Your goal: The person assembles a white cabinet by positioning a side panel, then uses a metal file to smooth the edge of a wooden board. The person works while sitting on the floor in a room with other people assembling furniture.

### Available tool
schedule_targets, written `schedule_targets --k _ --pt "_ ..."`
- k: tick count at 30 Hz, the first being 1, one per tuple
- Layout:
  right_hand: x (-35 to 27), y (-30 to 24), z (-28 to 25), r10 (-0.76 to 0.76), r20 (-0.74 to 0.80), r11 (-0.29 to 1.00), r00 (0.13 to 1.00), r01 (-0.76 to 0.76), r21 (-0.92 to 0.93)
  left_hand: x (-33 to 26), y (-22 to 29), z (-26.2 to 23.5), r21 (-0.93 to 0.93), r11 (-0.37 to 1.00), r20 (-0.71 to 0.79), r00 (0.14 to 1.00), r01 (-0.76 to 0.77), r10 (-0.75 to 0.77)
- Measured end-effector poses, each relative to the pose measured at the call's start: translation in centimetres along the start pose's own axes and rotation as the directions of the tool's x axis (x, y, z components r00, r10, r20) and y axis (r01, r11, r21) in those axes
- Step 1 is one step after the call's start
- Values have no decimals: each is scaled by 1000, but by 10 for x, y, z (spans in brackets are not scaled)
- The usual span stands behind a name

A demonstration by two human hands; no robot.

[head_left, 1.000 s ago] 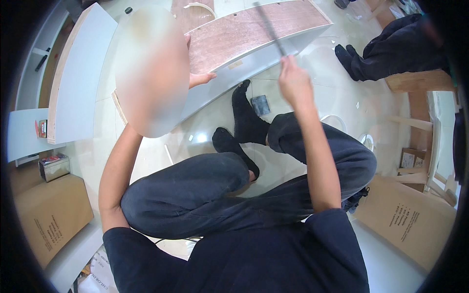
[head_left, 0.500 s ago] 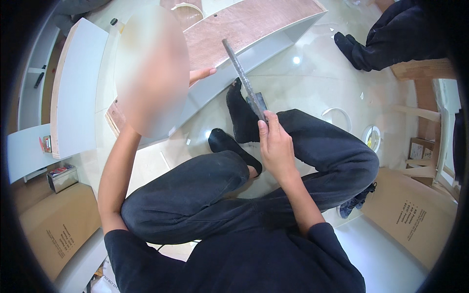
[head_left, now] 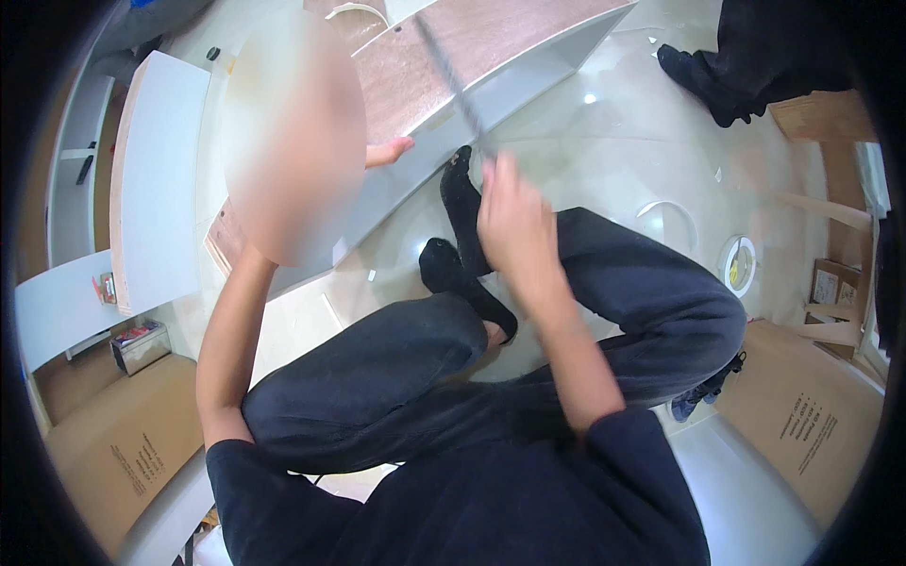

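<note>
Apparent tool-work step: the right hand (head_left: 516, 219) clasps a grey bar (head_left: 451, 77) angled toward the wood-topped box (head_left: 510, 36) on the floor (head_left: 595, 174); the left hand (head_left: 326, 151) lies at its edge, grip obscured by blur, the next move seemingly calling for steady bracing.

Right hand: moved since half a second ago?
Yes: the right hand has moved forward, closer to the wooden panel.

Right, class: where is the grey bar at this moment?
In the head view, the bar is in the upper middle, gripped in the person's right hand, its far end seen against the wood panel.
</note>
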State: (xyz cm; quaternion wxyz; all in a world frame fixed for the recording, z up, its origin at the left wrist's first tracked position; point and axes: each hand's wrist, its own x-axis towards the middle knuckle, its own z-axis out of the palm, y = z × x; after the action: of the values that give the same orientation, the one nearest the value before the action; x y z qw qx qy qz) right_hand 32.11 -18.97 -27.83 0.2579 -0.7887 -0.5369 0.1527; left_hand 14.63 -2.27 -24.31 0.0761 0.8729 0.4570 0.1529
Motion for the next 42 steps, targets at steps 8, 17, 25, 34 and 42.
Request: schedule_targets --k 8,17,25,34,42 --pt "-20 9 -11 -31 -55 989 998 39 144 2 -6 4 18 1000 -1 1000 17 -17" --pt "-2 1 -1 38 -7 998 999 -37 50 -3 -10 -2 31 992 -5 992 -124 124" --pt "-12 19 1 -60 -77 990 995 69 121 -3 -2 -3 14 999 44 998 -46 45" --pt "16 3 8 19 -43 998 999 -16 66 -5 -7 -3 12 996 20 996 -90 90" --pt "-31 10 23 -115 -103 982 988 129 141 -4 -11 0 15 995 10 995 -97 97"
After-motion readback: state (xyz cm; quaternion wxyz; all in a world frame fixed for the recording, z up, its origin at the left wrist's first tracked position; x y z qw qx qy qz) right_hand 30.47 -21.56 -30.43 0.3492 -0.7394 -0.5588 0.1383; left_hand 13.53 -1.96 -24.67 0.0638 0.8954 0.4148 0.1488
